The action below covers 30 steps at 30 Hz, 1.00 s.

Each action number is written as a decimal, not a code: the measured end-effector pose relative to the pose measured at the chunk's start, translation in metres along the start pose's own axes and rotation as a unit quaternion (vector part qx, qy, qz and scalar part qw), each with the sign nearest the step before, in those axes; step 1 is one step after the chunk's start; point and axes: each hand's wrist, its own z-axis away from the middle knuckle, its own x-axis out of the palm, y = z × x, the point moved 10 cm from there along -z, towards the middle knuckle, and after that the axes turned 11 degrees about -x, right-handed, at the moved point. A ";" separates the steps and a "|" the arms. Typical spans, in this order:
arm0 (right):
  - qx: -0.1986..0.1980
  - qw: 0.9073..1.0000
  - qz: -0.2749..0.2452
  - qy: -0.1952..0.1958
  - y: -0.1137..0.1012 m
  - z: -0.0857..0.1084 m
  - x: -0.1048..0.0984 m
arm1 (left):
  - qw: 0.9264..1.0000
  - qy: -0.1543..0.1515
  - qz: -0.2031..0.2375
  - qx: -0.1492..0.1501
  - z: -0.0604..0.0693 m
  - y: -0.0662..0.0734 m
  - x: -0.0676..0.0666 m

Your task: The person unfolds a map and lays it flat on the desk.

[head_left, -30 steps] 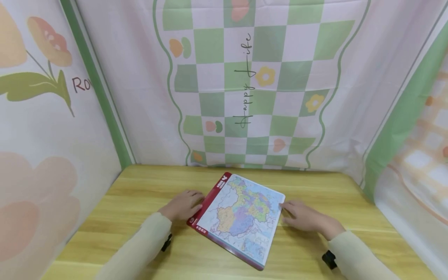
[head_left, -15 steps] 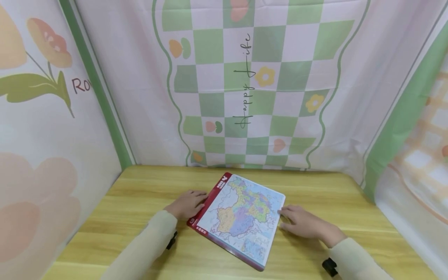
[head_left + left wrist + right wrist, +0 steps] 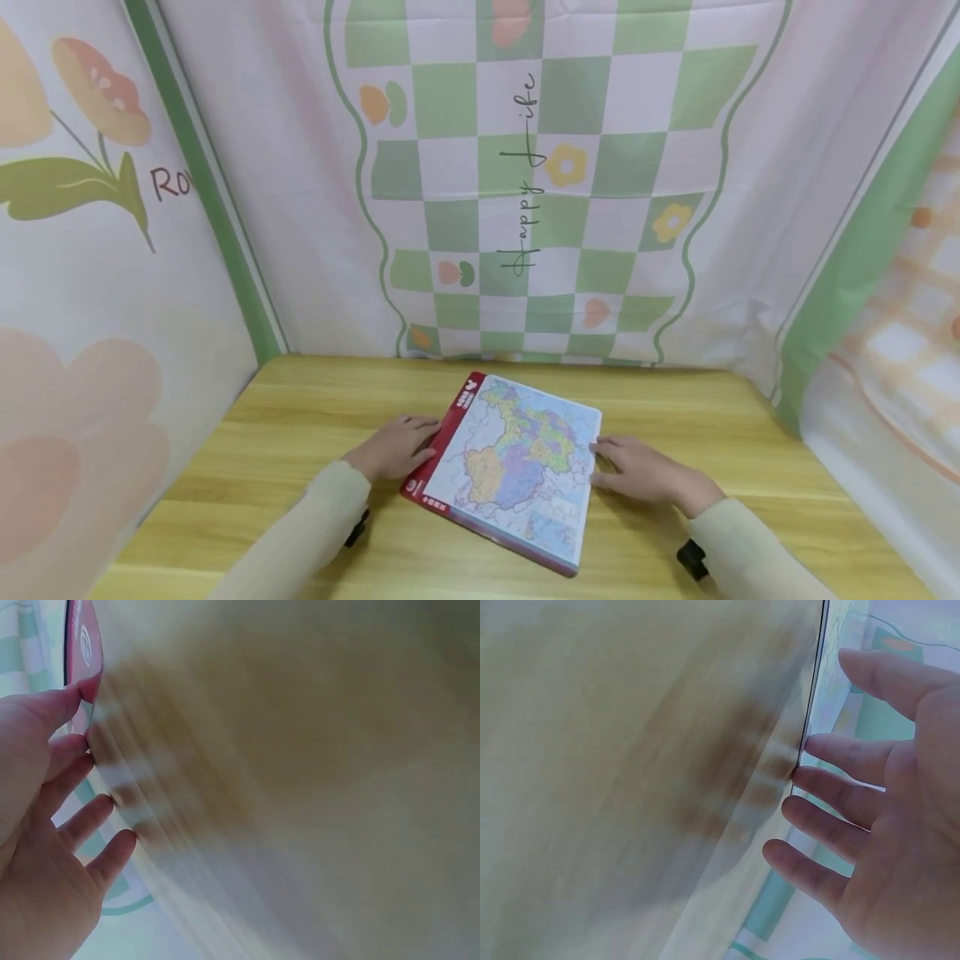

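A flat map board (image 3: 517,458) with a red border strip (image 3: 450,429) lies face up and askew on the wooden table. At its left side, my left hand (image 3: 396,448) touches the red edge with extended fingers. The left wrist view shows the thumb of the left hand (image 3: 45,795) against the board's red corner (image 3: 84,641). My right hand (image 3: 637,471) is at the opposite edge, its fingertips on or beside the rim. In the right wrist view, the fingers of the right hand (image 3: 900,795) are spread, with fingertips close to the board's thin edge (image 3: 810,697).
The wooden table (image 3: 300,392) extends around the board. Behind it hangs a green-and-white checked curtain (image 3: 532,175). A flowered fabric panel (image 3: 90,275) borders the left side, and another printed panel (image 3: 900,333) borders the right. A dark wrist device (image 3: 692,558) sits by the right sleeve.
The board has turned slightly counterclockwise: its far end shifted left and its near corner right. My right hand moved a little left with the edge. The left hand has stayed by the red strip.
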 end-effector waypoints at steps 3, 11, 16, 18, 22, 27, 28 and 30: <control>0.004 1.000 -0.011 0.000 0.003 -0.004 0.000 | 1.000 0.011 -0.003 0.016 0.006 0.003 -0.001; 0.013 1.000 0.012 0.004 0.009 -0.012 0.001 | 0.999 0.023 -0.021 0.023 0.013 0.001 0.006; 0.021 1.000 0.015 0.004 0.014 -0.015 0.001 | 0.999 0.018 -0.014 0.025 0.019 0.004 0.003; 0.021 1.000 0.015 0.004 0.014 -0.016 0.000 | 0.999 0.015 -0.012 0.026 0.022 0.006 0.001; 0.021 1.000 0.011 0.004 0.016 -0.017 0.000 | 1.000 0.010 -0.010 0.024 0.026 0.006 0.000; 0.021 1.000 0.010 0.004 0.020 -0.019 -0.001 | 1.000 0.008 -0.004 0.030 0.028 0.008 -0.001; 0.022 1.000 0.010 0.004 0.021 -0.019 0.000 | 0.999 0.010 -0.003 0.034 0.028 0.009 -0.001; 0.022 1.000 0.010 0.003 0.021 -0.020 0.000 | 0.999 0.012 -0.004 0.040 0.029 0.010 -0.002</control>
